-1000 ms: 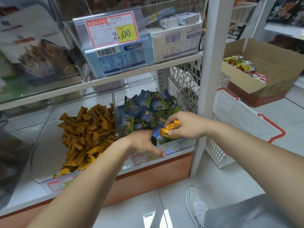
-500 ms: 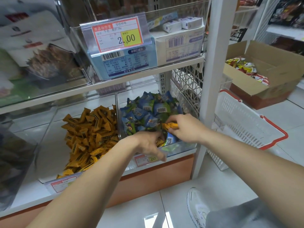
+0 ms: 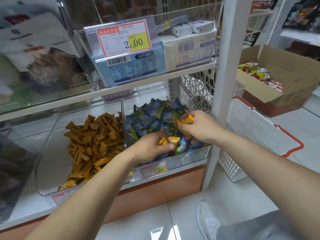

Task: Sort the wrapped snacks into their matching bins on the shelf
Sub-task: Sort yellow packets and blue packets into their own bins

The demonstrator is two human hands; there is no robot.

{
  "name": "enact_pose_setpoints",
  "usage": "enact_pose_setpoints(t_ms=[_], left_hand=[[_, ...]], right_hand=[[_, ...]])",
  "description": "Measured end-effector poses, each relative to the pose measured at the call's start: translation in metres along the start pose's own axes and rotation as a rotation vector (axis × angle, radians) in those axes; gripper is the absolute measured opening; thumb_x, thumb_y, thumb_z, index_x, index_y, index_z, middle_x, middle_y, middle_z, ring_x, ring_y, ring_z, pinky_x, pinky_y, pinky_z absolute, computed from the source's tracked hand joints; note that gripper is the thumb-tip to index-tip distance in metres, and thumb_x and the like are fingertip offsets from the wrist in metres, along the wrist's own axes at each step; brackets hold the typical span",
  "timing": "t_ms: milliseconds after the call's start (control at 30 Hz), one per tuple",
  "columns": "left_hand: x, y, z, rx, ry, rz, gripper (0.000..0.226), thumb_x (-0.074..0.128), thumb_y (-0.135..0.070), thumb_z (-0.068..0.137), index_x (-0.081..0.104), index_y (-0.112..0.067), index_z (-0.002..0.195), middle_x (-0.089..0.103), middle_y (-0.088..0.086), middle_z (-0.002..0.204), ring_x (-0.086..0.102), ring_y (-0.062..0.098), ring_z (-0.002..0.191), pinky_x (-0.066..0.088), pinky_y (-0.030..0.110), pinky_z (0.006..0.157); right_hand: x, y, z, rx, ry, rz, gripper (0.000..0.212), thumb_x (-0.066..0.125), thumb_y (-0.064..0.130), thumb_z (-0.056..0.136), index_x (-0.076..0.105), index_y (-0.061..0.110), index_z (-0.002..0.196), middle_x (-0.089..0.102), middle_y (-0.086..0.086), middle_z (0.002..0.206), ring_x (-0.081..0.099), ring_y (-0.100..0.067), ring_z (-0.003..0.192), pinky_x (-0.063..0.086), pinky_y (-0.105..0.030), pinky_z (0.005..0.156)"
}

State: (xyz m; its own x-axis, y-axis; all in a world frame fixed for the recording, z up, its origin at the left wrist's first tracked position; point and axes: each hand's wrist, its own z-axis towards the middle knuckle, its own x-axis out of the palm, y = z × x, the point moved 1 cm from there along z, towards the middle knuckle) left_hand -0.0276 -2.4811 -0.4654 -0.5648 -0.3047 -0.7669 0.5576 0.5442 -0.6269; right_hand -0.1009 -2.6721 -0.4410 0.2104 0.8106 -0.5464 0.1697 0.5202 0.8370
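Forearms stretch from the bottom edge into the blue-snack bin (image 3: 190,155) at centre; the left hand (image 3: 149,148) curls round orange snacks (image 3: 174,140), the right hand (image 3: 200,129), just upper right, pinches an orange wrapper (image 3: 187,119).

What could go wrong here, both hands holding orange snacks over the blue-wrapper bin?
1. The right grip pinches several orange snacks at once; one may drop back among the blue snacks.
2. The left grip holds orange ones right beside a green wrapper; it might carry that along into the orange bin.
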Motion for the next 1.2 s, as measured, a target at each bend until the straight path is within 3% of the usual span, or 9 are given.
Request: enact_pose_setpoints(t_ms=[133, 267, 367, 567, 700, 800, 967, 1100, 1200], left_hand=[[-0.002, 0.002, 0.005, -0.092, -0.176, -0.069, 0.023, 0.061, -0.046, 0.092, 0.058, -0.025, 0.100, 0.064, -0.008, 0.084, 0.059, 0.008, 0.075, 0.042, 0.025, 0.062], [-0.007, -0.003, 0.008, -0.109, -0.381, -0.393, 0.019, 0.060, -0.037, 0.095, 0.056, -0.020, 0.103, 0.073, 0.002, 0.079, 0.065, 0.022, 0.060, 0.052, 0.040, 0.060], [-0.014, -0.008, 0.011, -0.081, -0.508, -0.492, 0.022, 0.056, -0.038, 0.097, 0.055, -0.017, 0.103, 0.072, 0.004, 0.072, 0.060, 0.022, 0.050, 0.047, 0.032, 0.049], [-0.020, -0.013, 0.006, -0.086, -0.732, -0.413, 0.027, 0.047, -0.048, 0.099, 0.055, -0.022, 0.096, 0.069, -0.006, 0.066, 0.062, 0.005, 0.058, 0.044, 0.018, 0.054], [-0.019, -0.012, 0.006, -0.091, -0.813, -0.398, 0.025, 0.052, -0.045, 0.098, 0.054, -0.020, 0.100, 0.069, -0.002, 0.074, 0.065, 0.012, 0.068, 0.051, 0.028, 0.062], [-0.015, -0.014, 0.007, -0.115, -0.796, -0.434, 0.025, 0.055, -0.046, 0.096, 0.051, -0.021, 0.100, 0.066, 0.002, 0.076, 0.064, 0.016, 0.058, 0.055, 0.038, 0.055], [-0.014, -0.019, 0.003, -0.107, -0.724, -0.599, 0.035, 0.067, -0.041, 0.090, 0.052, -0.018, 0.110, 0.066, 0.004, 0.083, 0.064, 0.015, 0.061, 0.049, 0.031, 0.050], [-0.037, -0.010, -0.024, -0.063, -0.764, -0.462, 0.026, 0.069, -0.039, 0.089, 0.056, -0.024, 0.105, 0.066, 0.000, 0.084, 0.064, 0.007, 0.061, 0.047, 0.022, 0.054], [-0.066, 0.012, -0.058, -0.054, -0.835, -0.337, 0.014, 0.070, -0.035, 0.087, 0.060, -0.029, 0.094, 0.066, -0.005, 0.078, 0.062, 0.001, 0.064, 0.045, 0.015, 0.056]], right_hand=[[0.004, 0.005, 0.003, 0.114, 0.035, 0.198, 0.016, 0.067, 0.016, 0.092, 0.063, 0.004, 0.102, 0.067, -0.004, 0.058, 0.063, -0.013, 0.045, 0.049, -0.023, 0.042], [0.010, 0.010, 0.008, 0.197, 0.025, 0.360, 0.026, 0.073, 0.017, 0.088, 0.066, -0.003, 0.104, 0.070, -0.012, 0.072, 0.069, -0.021, 0.057, 0.057, -0.028, 0.051], [0.013, 0.017, 0.011, 0.222, 0.053, 0.501, 0.031, 0.079, 0.022, 0.083, 0.070, -0.002, 0.101, 0.076, -0.014, 0.082, 0.073, -0.022, 0.065, 0.058, -0.026, 0.051], [0.021, 0.031, 0.011, 0.147, 0.011, 0.657, 0.025, 0.082, 0.027, 0.081, 0.071, 0.007, 0.092, 0.077, -0.010, 0.082, 0.074, -0.024, 0.066, 0.053, -0.022, 0.048], [0.023, 0.035, 0.011, 0.135, -0.073, 0.642, 0.030, 0.080, 0.032, 0.082, 0.069, 0.006, 0.093, 0.076, -0.011, 0.080, 0.073, -0.022, 0.063, 0.050, -0.022, 0.044], [0.024, 0.038, 0.009, 0.140, -0.119, 0.621, 0.034, 0.077, 0.034, 0.085, 0.069, 0.003, 0.097, 0.075, -0.008, 0.075, 0.073, -0.020, 0.061, 0.050, -0.022, 0.044], [0.031, 0.041, 0.007, 0.159, -0.083, 0.571, 0.038, 0.075, 0.041, 0.085, 0.069, 0.006, 0.095, 0.074, -0.008, 0.078, 0.068, -0.017, 0.059, 0.049, -0.024, 0.046], [0.044, 0.056, 0.007, 0.105, -0.011, 0.621, 0.031, 0.078, 0.042, 0.082, 0.068, 0.013, 0.088, 0.070, -0.004, 0.077, 0.065, -0.014, 0.065, 0.048, -0.023, 0.050], [0.068, 0.073, 0.008, 0.015, -0.012, 0.480, 0.037, 0.081, 0.042, 0.078, 0.070, 0.010, 0.094, 0.066, 0.001, 0.071, 0.061, -0.010, 0.061, 0.048, -0.023, 0.053]])
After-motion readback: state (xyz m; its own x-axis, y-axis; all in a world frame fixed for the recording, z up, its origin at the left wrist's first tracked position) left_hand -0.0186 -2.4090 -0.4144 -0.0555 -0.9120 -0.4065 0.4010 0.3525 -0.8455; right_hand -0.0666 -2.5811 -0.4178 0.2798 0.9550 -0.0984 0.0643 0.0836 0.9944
